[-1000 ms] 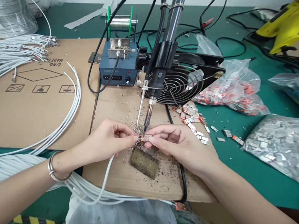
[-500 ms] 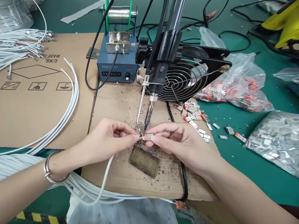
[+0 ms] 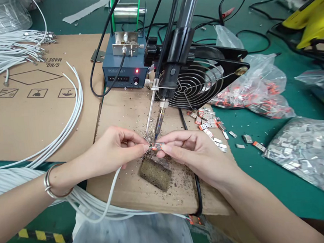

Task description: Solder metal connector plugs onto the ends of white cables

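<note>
Between thumb and fingers, my left hand (image 3: 121,146) pinches the end of a white cable (image 3: 112,186), whose thin wires meet a small USB connector (image 3: 158,146). My right hand (image 3: 190,149) is closed on the other end of that connector, which has a metal body and orange-red plastic. A mounted soldering iron (image 3: 159,121) points down, its tip at the joint between wires and connector. The bent solder feed tube (image 3: 149,118) ends just left of the tip. Below both hands lies a worn brown sponge (image 3: 155,173) among dark solder specks.
Behind stands a blue solder feeder (image 3: 123,70) with a solder spool (image 3: 126,13), beside a black fan (image 3: 193,86). Loose connectors (image 3: 209,123) lie right, near bags of metal parts (image 3: 305,152). White cable bundles (image 3: 73,116) lie left on cardboard (image 3: 40,126).
The connector has moved slightly so the iron's tip now meets its wire joint. A red light on the blue feeder has come on. The view has shifted a little.
</note>
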A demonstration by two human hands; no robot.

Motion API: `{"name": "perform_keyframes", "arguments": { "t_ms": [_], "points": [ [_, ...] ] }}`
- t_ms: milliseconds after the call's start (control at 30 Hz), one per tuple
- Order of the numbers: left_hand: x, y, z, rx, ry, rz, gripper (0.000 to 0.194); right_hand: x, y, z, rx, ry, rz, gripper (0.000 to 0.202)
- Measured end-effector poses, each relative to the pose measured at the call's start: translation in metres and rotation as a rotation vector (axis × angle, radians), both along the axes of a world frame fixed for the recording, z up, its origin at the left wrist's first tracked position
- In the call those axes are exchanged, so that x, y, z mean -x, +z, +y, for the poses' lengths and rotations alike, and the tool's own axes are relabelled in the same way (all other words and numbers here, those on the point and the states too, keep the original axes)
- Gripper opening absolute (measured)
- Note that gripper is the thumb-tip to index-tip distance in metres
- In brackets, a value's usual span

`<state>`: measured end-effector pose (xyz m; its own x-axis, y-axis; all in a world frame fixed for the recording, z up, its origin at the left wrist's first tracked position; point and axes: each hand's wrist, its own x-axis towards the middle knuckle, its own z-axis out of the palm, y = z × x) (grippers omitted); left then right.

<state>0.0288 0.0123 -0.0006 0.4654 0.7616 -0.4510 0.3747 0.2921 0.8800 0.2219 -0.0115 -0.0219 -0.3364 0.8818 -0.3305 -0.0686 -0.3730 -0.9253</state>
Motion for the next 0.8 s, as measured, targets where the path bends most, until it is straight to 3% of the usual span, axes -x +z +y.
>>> {"name": "perform_keyframes", "arguments": {
  "t_ms": [267, 500, 567, 667, 733, 800],
  "points": [
    [0.000, -0.003, 0.000, 0.005, -0.004, 0.050, 0.017, 0.002, 0.000, 0.001, -0.035, -0.004, -0.022, 0.009],
    [0.004, -0.005, -0.003, -0.052, -0.123, 0.018, 0.019, 0.002, 0.001, -0.001, -0.119, 0.049, -0.157, 0.008],
    [0.005, -0.007, -0.006, -0.047, -0.157, 0.012, 0.018, 0.003, 0.001, -0.005, -0.248, 0.076, -0.291, 0.009],
    [0.006, -0.009, -0.010, -0.015, -0.150, 0.008, 0.021, 0.002, 0.000, -0.011, -0.634, 0.058, -0.507, 0.010],
    [0.006, -0.010, -0.013, -0.032, -0.146, -0.005, 0.022, 0.001, -0.001, -0.013, -0.894, 0.047, -0.583, 0.013],
    [0.006, -0.010, -0.014, -0.068, -0.157, -0.016, 0.022, 0.000, -0.003, -0.014, -1.036, 0.070, -0.598, 0.015]
  ]
}}
